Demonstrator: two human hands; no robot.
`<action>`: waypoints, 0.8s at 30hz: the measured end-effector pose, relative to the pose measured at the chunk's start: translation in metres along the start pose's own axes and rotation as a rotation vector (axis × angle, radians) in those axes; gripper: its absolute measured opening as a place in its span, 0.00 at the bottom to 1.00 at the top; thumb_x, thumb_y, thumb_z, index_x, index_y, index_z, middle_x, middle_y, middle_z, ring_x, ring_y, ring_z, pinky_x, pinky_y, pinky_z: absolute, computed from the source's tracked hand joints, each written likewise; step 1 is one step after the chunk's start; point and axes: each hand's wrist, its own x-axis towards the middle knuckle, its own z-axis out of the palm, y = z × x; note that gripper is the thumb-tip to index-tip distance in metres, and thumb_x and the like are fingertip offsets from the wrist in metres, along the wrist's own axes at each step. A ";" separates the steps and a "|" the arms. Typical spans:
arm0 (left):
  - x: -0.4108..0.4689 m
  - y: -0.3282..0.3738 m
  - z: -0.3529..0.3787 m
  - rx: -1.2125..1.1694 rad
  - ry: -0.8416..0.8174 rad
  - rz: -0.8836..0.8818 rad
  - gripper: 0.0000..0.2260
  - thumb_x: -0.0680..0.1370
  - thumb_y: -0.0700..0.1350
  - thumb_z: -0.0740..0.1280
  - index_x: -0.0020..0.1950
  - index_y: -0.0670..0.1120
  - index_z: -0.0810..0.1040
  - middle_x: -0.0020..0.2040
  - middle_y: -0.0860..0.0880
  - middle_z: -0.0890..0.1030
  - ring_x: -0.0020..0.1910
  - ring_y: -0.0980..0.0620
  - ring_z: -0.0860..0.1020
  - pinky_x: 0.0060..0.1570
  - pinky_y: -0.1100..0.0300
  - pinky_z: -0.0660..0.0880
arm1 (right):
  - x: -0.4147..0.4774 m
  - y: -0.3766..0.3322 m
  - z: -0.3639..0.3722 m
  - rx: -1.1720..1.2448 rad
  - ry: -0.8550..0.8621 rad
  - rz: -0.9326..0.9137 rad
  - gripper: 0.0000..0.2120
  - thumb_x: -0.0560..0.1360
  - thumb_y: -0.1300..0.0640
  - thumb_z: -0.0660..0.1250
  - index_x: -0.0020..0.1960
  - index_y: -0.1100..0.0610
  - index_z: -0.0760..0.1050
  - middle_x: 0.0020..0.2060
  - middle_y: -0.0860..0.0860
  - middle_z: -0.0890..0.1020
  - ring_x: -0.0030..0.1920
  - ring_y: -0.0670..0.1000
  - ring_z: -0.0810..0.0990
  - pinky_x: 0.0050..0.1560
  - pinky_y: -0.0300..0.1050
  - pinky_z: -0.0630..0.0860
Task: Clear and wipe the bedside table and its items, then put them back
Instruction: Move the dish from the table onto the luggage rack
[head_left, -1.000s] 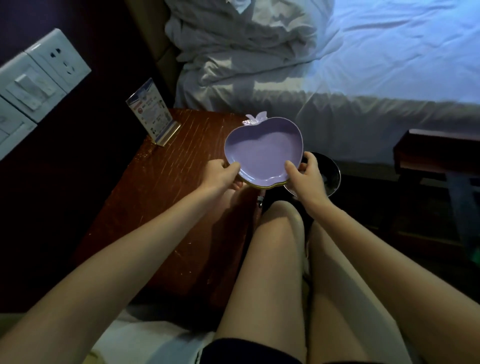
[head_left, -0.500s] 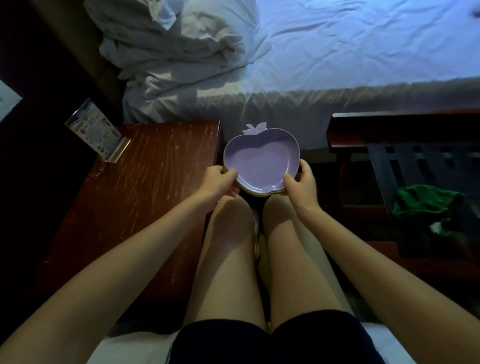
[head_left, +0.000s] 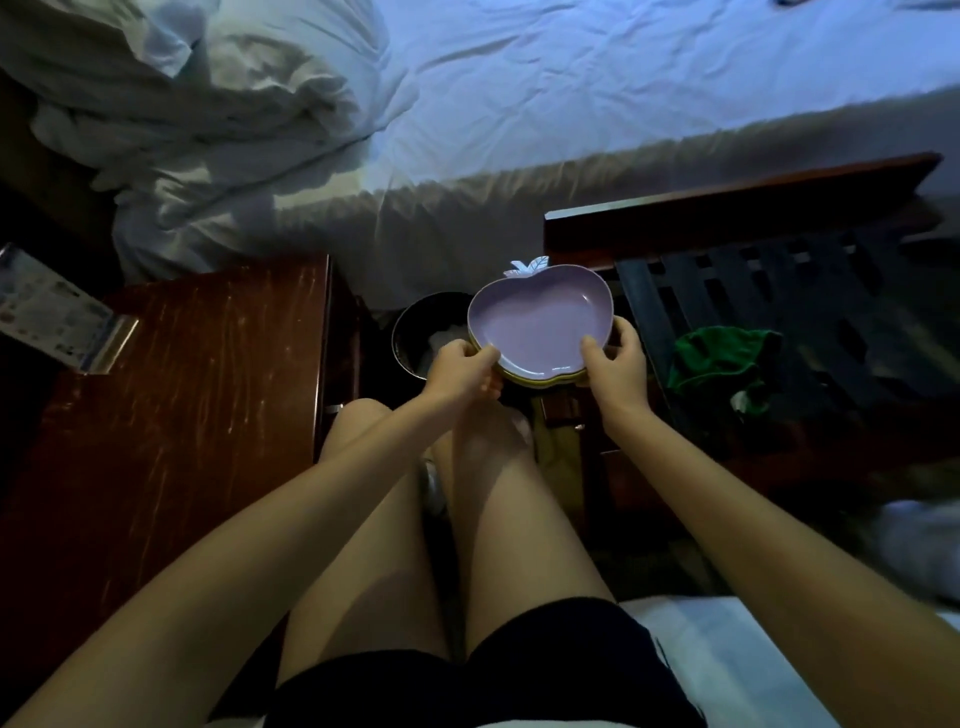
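Head view — left hand (head_left: 460, 366) and right hand (head_left: 618, 364) each pinch the rim of a glossy lilac dish (head_left: 540, 325) — apple-shaped, pale-leafed.

Print on the sign card (head_left: 48, 312) is too blurred to read

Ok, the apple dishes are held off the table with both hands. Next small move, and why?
Probably set the stacked apple dishes down on the slatted rack to the right. The left hand and right hand grip them in the air, partly over the bin, off the bedside table, and bare slats lie beside the green cloth.
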 end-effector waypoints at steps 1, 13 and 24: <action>0.001 0.000 0.009 -0.012 -0.023 -0.005 0.04 0.79 0.39 0.62 0.47 0.39 0.69 0.31 0.44 0.72 0.26 0.53 0.71 0.23 0.67 0.70 | 0.002 0.002 -0.007 0.004 0.012 0.014 0.20 0.78 0.59 0.61 0.70 0.57 0.65 0.58 0.51 0.73 0.56 0.49 0.73 0.50 0.43 0.75; 0.023 0.031 0.116 -0.128 -0.263 -0.101 0.16 0.78 0.33 0.62 0.65 0.39 0.67 0.59 0.41 0.76 0.55 0.43 0.78 0.46 0.58 0.78 | 0.062 0.023 -0.070 0.068 0.187 0.191 0.27 0.77 0.60 0.62 0.74 0.55 0.58 0.66 0.54 0.69 0.64 0.53 0.71 0.62 0.53 0.73; 0.097 0.059 0.163 -0.078 -0.220 -0.104 0.12 0.76 0.32 0.63 0.58 0.41 0.69 0.61 0.40 0.75 0.58 0.41 0.77 0.51 0.53 0.78 | 0.136 0.026 -0.085 0.163 0.173 0.249 0.26 0.77 0.62 0.64 0.73 0.56 0.60 0.65 0.56 0.72 0.61 0.57 0.75 0.48 0.47 0.79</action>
